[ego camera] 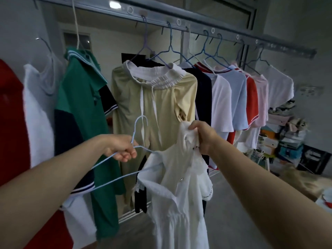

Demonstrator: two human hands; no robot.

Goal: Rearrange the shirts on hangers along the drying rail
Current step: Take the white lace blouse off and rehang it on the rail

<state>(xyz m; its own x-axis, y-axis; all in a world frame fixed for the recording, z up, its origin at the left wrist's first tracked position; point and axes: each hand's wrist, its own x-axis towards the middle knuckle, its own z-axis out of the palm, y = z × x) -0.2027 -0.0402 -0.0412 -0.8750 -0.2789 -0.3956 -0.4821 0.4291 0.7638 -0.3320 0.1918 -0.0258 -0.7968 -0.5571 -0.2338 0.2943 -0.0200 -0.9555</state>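
My left hand (122, 150) grips a light blue wire hanger (115, 155) just below its hook. One arm of the hanger runs into a white shirt (172, 194) that hangs in front of me. My right hand (203, 135) is closed on the bunched collar of that white shirt. Above, the grey drying rail (224, 37) runs from upper left to right. On it hang a green polo (80, 105), a beige garment with a white waistband (154, 105), a navy top (203, 90), then white, light blue, red, pink and white shirts (239, 97).
A red garment (10, 123) and a white vest (37, 114) hang at the far left. Stacked boxes and clutter (287, 137) fill the right corner by the wall. A cardboard box (305, 184) lies on the grey floor at the right.
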